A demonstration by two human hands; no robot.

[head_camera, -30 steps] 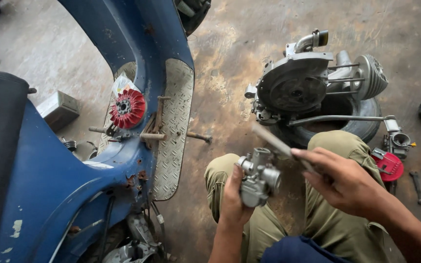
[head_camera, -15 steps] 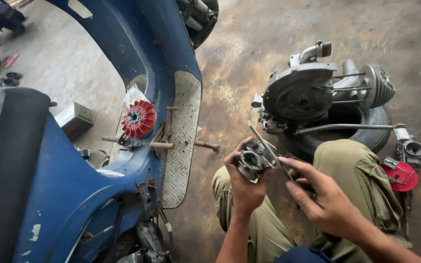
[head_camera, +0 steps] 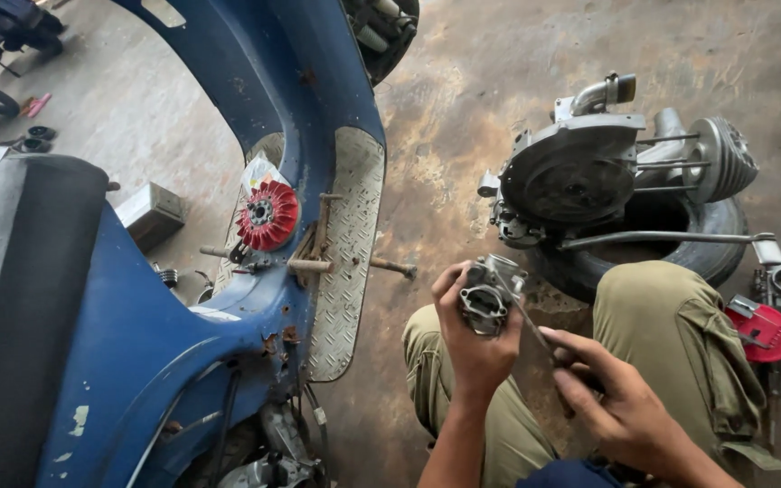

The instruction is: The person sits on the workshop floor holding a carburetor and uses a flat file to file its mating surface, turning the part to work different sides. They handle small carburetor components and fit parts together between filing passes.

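My left hand [head_camera: 474, 345] grips a small grey metal carburettor [head_camera: 490, 294] in front of my knees. My right hand [head_camera: 621, 398] holds a thin screwdriver [head_camera: 528, 323] by its handle, with the shaft angled up and left so the tip meets the carburettor. Both hands hover above my olive trousers [head_camera: 680, 343] as I crouch on the stained concrete floor.
A blue scooter body [head_camera: 164, 325] with a black seat and a checker-plate footboard [head_camera: 345, 244] fills the left. A red flywheel fan [head_camera: 267, 215] lies on it. A grey engine [head_camera: 589, 172] rests on a tyre [head_camera: 707, 239] ahead. Red and metal parts [head_camera: 766, 325] lie right.
The carburettor has turned and shifted right in my left hand. My right hand has moved lower and nearer, keeping the screwdriver tip on the carburettor. The view has drifted right.
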